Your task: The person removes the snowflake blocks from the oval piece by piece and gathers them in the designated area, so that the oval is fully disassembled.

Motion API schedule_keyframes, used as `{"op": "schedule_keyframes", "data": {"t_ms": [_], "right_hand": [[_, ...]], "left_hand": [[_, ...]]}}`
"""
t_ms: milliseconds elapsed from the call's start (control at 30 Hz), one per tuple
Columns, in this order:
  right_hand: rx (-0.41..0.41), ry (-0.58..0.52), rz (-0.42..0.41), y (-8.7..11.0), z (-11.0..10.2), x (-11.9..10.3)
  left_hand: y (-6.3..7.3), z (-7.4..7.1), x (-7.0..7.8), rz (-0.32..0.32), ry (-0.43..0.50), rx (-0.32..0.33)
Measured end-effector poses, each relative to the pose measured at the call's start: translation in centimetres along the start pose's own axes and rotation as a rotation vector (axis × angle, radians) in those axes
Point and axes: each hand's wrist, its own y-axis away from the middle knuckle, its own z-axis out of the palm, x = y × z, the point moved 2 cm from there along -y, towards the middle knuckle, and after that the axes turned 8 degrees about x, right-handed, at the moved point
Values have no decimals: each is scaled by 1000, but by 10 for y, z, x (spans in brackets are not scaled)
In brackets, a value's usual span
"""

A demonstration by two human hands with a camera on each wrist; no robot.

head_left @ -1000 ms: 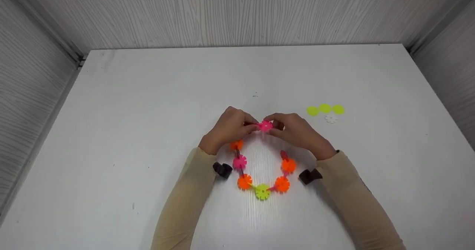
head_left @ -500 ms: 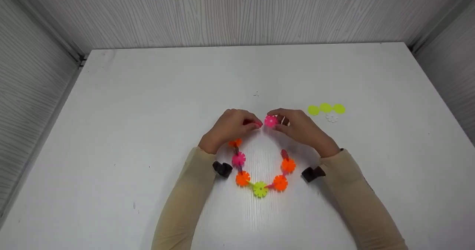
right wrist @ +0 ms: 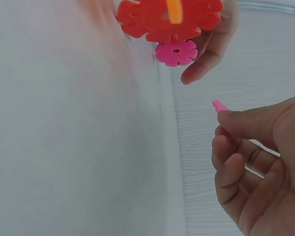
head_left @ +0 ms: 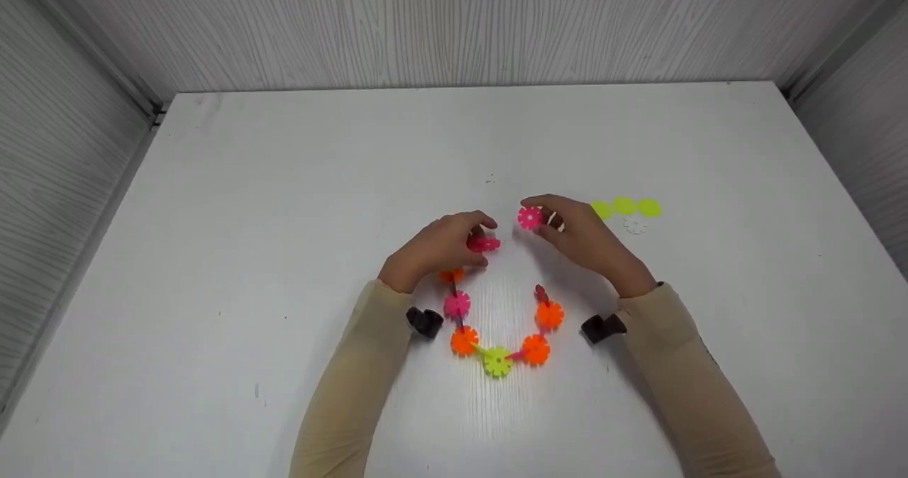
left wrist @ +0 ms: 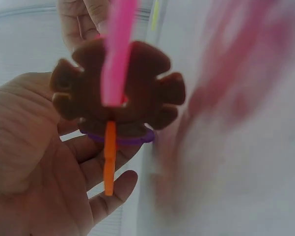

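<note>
My right hand pinches a pink notched disc between thumb and fingertips, held up to the right of my left hand. The disc appears edge-on as a pink sliver in the right wrist view. My left hand has thumb and forefinger parted around a pink-red disc, without pinching it. This disc lies by the upper left end of a curved chain of interlocking snowflake discs. The chain runs through an orange disc and a yellow-green disc to a red piece on the right.
Right of my right hand lie several plain yellow-green rounds and a white notched disc. Everything rests on a white tabletop with a pale wood-grain panel behind. Black wrist cameras hang beneath both sleeves.
The hands were together at a pink disc. My right hand has drawn away up and right with it, and my left thumb and forefinger have spread apart, exposing the pink-red disc.
</note>
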Motion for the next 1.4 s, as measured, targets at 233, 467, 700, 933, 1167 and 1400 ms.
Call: {"op": "schedule_keyframes", "data": {"t_ms": [233, 467, 700, 933, 1167, 1400], "right_hand": [[30, -6, 57, -1, -9, 10], [44, -25, 54, -2, -29, 26], [94, 6, 59, 2, -51, 43], [91, 21, 110, 4, -62, 61], [66, 40, 171, 5, -66, 75], [22, 24, 258, 5, -69, 83]], "left_hand": [[3, 0, -2, -25, -17, -52], [4, -1, -5, -13, -29, -30], [5, -3, -6, -31, -45, -17], [7, -6, -7, -26, -113, 10], [6, -9, -8, -30, -122, 3], [7, -13, -9, -51, -87, -18]]}}
